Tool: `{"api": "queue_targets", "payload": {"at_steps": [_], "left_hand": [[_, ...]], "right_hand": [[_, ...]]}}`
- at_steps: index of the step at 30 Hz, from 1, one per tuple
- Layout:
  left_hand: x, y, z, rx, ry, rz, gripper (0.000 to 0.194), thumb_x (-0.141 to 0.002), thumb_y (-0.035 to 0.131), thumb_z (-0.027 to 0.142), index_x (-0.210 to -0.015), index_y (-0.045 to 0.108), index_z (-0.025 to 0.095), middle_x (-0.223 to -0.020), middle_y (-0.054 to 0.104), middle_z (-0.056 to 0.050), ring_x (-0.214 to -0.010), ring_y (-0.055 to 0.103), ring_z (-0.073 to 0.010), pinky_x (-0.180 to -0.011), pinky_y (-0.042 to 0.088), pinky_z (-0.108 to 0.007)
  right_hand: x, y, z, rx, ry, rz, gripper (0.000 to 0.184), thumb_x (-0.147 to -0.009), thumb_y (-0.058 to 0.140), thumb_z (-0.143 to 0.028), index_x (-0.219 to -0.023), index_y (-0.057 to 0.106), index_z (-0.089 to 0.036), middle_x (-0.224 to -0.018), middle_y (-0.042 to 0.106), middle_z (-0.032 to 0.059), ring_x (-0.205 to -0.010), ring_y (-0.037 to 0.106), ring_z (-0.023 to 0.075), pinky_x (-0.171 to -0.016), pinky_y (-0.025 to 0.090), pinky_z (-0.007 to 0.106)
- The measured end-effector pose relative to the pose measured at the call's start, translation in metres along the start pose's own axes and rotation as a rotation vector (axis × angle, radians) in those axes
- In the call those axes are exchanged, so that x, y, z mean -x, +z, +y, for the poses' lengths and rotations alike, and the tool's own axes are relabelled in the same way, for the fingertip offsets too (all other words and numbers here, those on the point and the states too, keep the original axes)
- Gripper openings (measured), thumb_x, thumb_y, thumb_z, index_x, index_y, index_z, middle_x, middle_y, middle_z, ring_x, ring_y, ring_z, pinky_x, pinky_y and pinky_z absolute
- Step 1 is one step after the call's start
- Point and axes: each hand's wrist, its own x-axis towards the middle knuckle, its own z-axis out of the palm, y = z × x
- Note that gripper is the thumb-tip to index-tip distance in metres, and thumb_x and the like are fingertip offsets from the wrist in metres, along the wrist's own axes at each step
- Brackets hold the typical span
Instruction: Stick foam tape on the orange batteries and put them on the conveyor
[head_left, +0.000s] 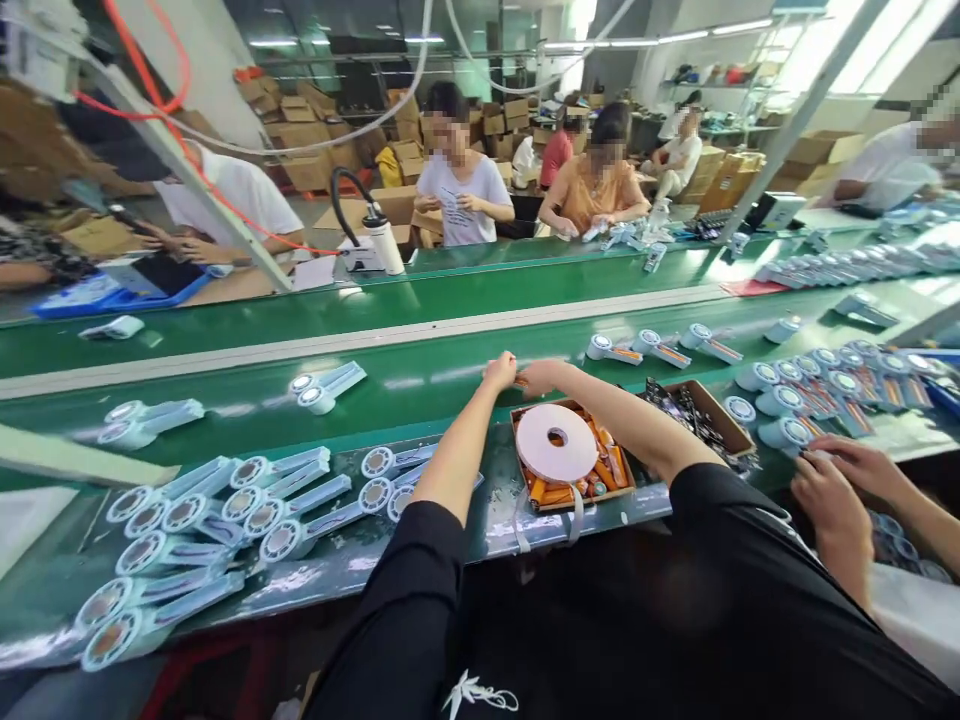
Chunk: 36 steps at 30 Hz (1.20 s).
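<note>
Over the green belt, the left hand [501, 371] and right hand [538, 379] meet at the ends of the outstretched arms, fingers bent towards each other; whether either is closed on something cannot be told, as the fingertips are too small and partly hidden. At five o'clock from them, just beside the right forearm, a cardboard box [628, 490] holds orange cylinders [616, 465], with a white roll [536, 440] lying flat on top and a loose strip hanging over the near edge. Between three and four o'clock, beyond that forearm, is a carton [739, 436] of dark parts [686, 415]. Three pale blue fan casings [651, 340] lie spaced out on the belt at three o'clock, two joined closely [316, 396] at nine, and a large cluster [184, 512] at eight. A co-worker's hands [836, 490] work near four o'clock, beside more casings [784, 400]; seated people [465, 200] face the belt from eleven and one o'clock.
</note>
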Motion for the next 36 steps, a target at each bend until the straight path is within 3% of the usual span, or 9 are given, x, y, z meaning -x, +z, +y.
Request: {"api": "queue_targets", "payload": {"at_steps": [3, 7, 11, 15, 21, 23, 29, 32, 36], "left_hand": [[0.037, -0.01, 0.016, 0.002, 0.174, -0.034, 0.047, -0.101, 0.064, 0.044, -0.14, 0.06, 0.018, -0.143, 0.061, -0.014, -0.126, 0.06, -0.0286, -0.111, 0.048, -0.051], [0.123, -0.002, 0.017, -0.092, 0.68, -0.228, 0.074, -0.083, 0.079, 0.058, -0.148, 0.058, 0.029, -0.154, 0.056, -0.011, -0.145, 0.045, -0.0365, -0.124, 0.031, -0.051], [0.19, 0.007, 0.01, -0.222, 0.715, -0.239, 0.075, -0.086, 0.077, 0.053, -0.152, 0.053, 0.027, -0.154, 0.056, -0.015, -0.147, 0.042, -0.0397, -0.124, 0.029, -0.057], [0.221, 0.004, -0.003, -0.14, 0.618, 0.165, 0.076, -0.085, 0.079, 0.055, -0.149, 0.051, 0.023, -0.14, 0.064, -0.016, -0.139, 0.046, -0.0399, -0.119, 0.039, -0.058], [0.246, -0.004, -0.055, -0.171, 0.449, 0.536, 0.07, -0.084, 0.08, 0.036, -0.145, 0.05, 0.024, -0.134, 0.062, -0.015, -0.147, 0.037, -0.0449, -0.123, 0.03, -0.067], [0.253, -0.004, -0.072, -0.137, 0.349, 0.597, 0.069, -0.085, 0.08, 0.038, -0.145, 0.05, 0.023, -0.134, 0.06, -0.016, -0.148, 0.037, -0.0452, -0.122, 0.033, -0.067], [0.275, 0.012, -0.076, -0.086, 0.345, 0.647, 0.07, -0.087, 0.08, 0.036, -0.146, 0.047, 0.024, -0.134, 0.059, -0.016, -0.145, 0.043, -0.0419, -0.12, 0.04, -0.062], [0.279, 0.023, -0.068, -0.071, 0.389, 0.624, 0.07, -0.087, 0.079, 0.031, -0.148, 0.045, 0.024, -0.135, 0.059, -0.016, -0.145, 0.042, -0.0412, -0.118, 0.042, -0.061], [0.28, 0.03, -0.061, -0.065, 0.403, 0.575, 0.072, -0.083, 0.076, 0.02, -0.148, 0.045, 0.025, -0.135, 0.06, -0.015, -0.144, 0.042, -0.0415, -0.118, 0.041, -0.062]], "right_hand": [[0.068, -0.006, 0.03, -0.256, -0.019, 0.268, 0.039, -0.101, 0.059, -0.037, -0.136, 0.071, -0.026, -0.129, 0.078, 0.0078, -0.116, 0.074, 0.0238, -0.102, 0.056, 0.035], [0.192, 0.035, 0.052, -0.819, 0.011, 0.712, 0.037, -0.1, 0.06, -0.045, -0.124, 0.076, -0.021, -0.115, 0.081, 0.0076, -0.099, 0.076, 0.0206, -0.088, 0.061, 0.032], [0.263, 0.096, 0.018, -1.229, 0.123, 0.736, 0.036, -0.095, 0.066, -0.049, -0.112, 0.076, -0.02, -0.098, 0.081, 0.0074, -0.073, 0.072, 0.0164, -0.058, 0.057, 0.025], [0.267, 0.131, -0.051, -1.499, 0.105, 0.388, 0.058, -0.089, 0.075, -0.047, -0.141, 0.062, -0.024, -0.107, 0.08, 0.0066, -0.062, 0.069, 0.014, -0.041, 0.046, 0.021], [0.248, 0.124, -0.095, -1.082, -0.32, -0.056, 0.024, -0.092, 0.074, -0.045, -0.098, 0.08, -0.023, -0.075, 0.075, -0.0007, -0.062, 0.068, 0.0147, -0.058, 0.054, 0.024], [0.245, 0.115, -0.082, -0.877, -0.391, -0.015, 0.018, -0.092, 0.076, -0.042, -0.098, 0.081, -0.025, -0.08, 0.077, -0.0005, -0.073, 0.072, 0.0172, -0.069, 0.056, 0.027], [0.223, 0.109, -0.032, -0.456, 0.002, 0.431, 0.035, -0.092, 0.079, -0.034, -0.123, 0.076, -0.019, -0.117, 0.078, 0.0139, -0.113, 0.07, 0.0305, -0.103, 0.054, 0.045], [0.214, 0.113, -0.024, -0.503, -0.057, 0.419, 0.022, -0.098, 0.071, -0.029, -0.115, 0.079, -0.018, -0.111, 0.078, 0.0137, -0.11, 0.071, 0.0288, -0.103, 0.054, 0.046], [0.216, 0.102, -0.018, -0.688, -0.038, 0.695, 0.029, -0.104, 0.06, -0.038, -0.121, 0.076, -0.021, -0.111, 0.071, 0.0117, -0.107, 0.067, 0.0242, -0.101, 0.055, 0.042]]}}
